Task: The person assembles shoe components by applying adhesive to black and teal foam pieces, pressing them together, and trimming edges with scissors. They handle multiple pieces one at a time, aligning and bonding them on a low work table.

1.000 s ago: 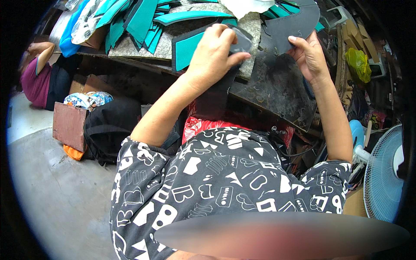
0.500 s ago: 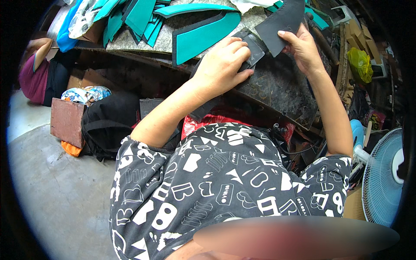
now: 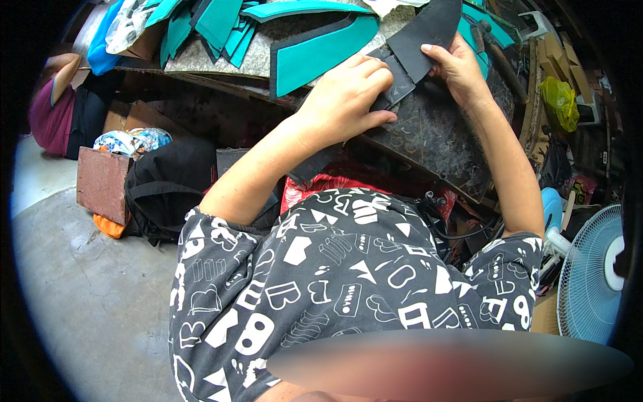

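Between thumb and fingers, my right hand [image 3: 459, 72] pinches a curved black sheet piece [image 3: 429, 40] that looks like leather or faux leather. My left hand [image 3: 349, 92] is curled over a dark flat strip [image 3: 402, 83], its thumb along the near side; some fingertips are hidden. The lower left end of the curved piece overlaps this strip, right beside my left fingers. Both hands are above a worn dark work surface [image 3: 429, 144]. Close to my left hand lies a teal piece with a black border [image 3: 318, 60].
More teal pieces [image 3: 218, 27] are heaped on a grey speckled board [image 3: 268, 43]. A hammer-like tool [image 3: 499, 57] lies beyond my right hand. A fan [image 3: 589, 275] stands at right, below a yellow-green bag [image 3: 560, 100]. Another person [image 3: 57, 117] sits at far left.
My right hand has moved the curved black piece slightly left, and its end now overlaps the strip further. My left hand has stayed nearly in place.
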Available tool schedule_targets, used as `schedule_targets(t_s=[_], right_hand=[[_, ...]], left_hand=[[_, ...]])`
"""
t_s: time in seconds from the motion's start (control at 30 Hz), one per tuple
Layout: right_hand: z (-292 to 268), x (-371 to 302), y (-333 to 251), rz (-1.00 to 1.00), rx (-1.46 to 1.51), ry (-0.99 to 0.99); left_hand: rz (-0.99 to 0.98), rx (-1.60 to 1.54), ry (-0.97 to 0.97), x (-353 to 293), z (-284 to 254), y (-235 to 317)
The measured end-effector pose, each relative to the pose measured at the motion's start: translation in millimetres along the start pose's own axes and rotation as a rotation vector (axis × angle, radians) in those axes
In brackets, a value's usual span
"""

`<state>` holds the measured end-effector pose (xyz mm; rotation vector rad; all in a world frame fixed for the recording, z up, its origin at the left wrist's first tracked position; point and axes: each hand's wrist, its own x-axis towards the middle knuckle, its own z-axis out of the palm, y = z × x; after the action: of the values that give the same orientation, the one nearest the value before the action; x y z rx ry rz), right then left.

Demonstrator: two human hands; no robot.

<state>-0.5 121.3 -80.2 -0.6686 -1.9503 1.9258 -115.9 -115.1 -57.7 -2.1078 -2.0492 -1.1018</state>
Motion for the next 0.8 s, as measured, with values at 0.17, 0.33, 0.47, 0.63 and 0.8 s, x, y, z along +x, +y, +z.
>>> schedule_targets(t_s=[0.17, 0.33, 0.47, 0.63, 0.8], right_hand=[[-2.2, -0.5, 1.0, -0.041, -0.041, -0.05], [2.1, -1.9, 1.0, -0.021, -0.05, -0.013], [1.5, -0.2, 2.1, -0.018, -0.016, -0.032], [-0.3, 1.3, 3.3, -0.005, -0.042, -0.05], [1.7, -1.0, -0.1, -0.027, 0.028, -0.014]], left_hand=[[0.003, -0.001, 0.008, 0.9, 0.0, -0.7], [0.021, 0.017, 0.034, 1.2, 0.6, -1.9], [0.006, 0.013, 0.023, 1.2, 1.4, -2.5], [0.004, 0.029, 0.021, 2.0, 1.8, -3.2], [0.017, 0.025, 0.034, 2.5, 1.4, -3.1]])
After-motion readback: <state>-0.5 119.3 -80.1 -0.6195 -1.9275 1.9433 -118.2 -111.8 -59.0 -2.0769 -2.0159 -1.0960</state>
